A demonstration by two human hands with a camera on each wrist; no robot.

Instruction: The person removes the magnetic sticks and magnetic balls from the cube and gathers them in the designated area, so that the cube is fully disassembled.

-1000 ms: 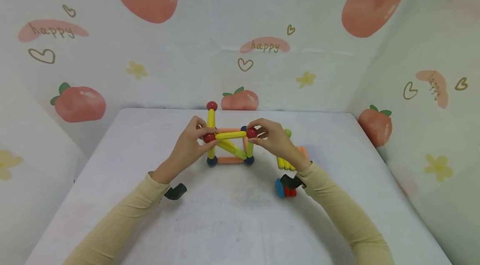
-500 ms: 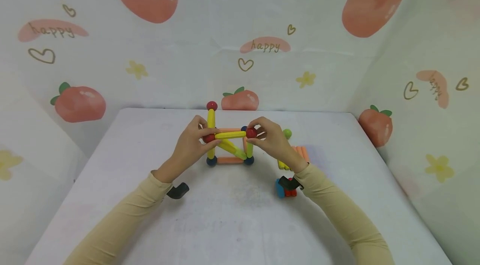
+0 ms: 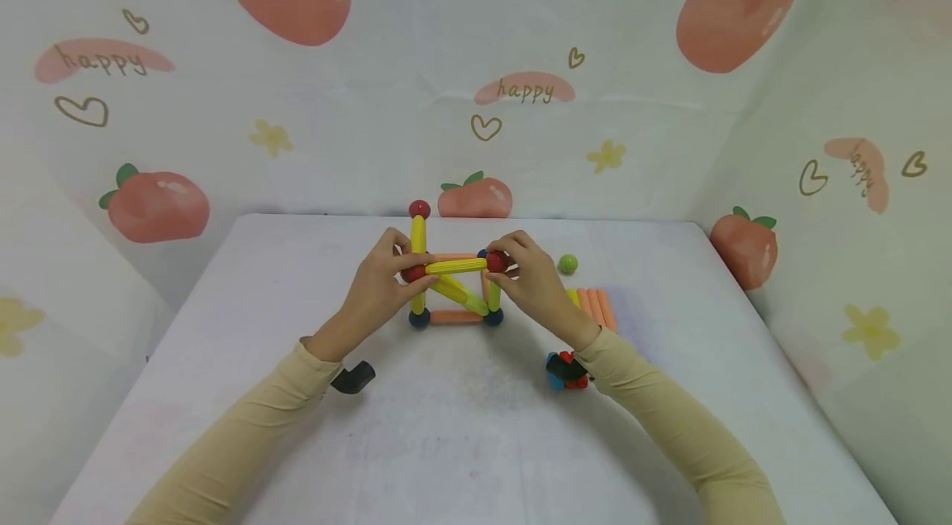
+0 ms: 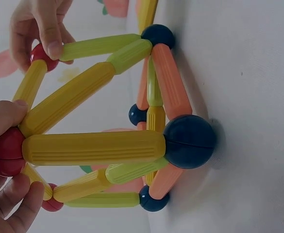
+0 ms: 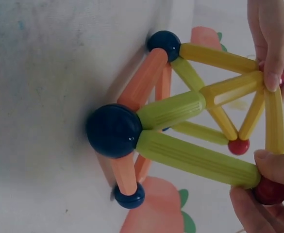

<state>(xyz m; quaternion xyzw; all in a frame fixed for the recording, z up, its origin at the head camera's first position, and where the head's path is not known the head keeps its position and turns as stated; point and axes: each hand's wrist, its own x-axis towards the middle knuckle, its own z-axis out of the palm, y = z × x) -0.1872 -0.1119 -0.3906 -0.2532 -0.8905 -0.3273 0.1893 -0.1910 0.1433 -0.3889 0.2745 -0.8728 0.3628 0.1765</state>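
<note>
A frame of magnetic sticks and balls stands on the table. Navy balls (image 3: 493, 316) and orange sticks (image 3: 457, 317) form its base, with yellow and green sticks rising from it. My left hand (image 3: 375, 283) pinches the front left red ball (image 3: 413, 272), above a yellow upright (image 4: 93, 148). My right hand (image 3: 541, 287) pinches another red ball (image 5: 270, 190) at the top of a green upright (image 5: 197, 158). Between these two balls runs a yellow stick (image 3: 457, 266). A yellow-and-green diagonal (image 4: 86, 87) slopes down to the front right navy ball. Behind, a third red ball (image 3: 420, 209) tops a yellow stick.
Right of the frame lie a loose green ball (image 3: 568, 264) and a row of orange sticks (image 3: 597, 307) beside yellow ones. Nearer, red and blue pieces (image 3: 554, 374) are partly covered by the right wrist's black camera mount (image 3: 568, 368). A patterned cloth wall (image 3: 387, 136) rises behind the table.
My right wrist and forearm have shifted slightly left, uncovering the green ball and more of the orange sticks. Both hands keep their grip on the red balls; the left has barely moved.
</note>
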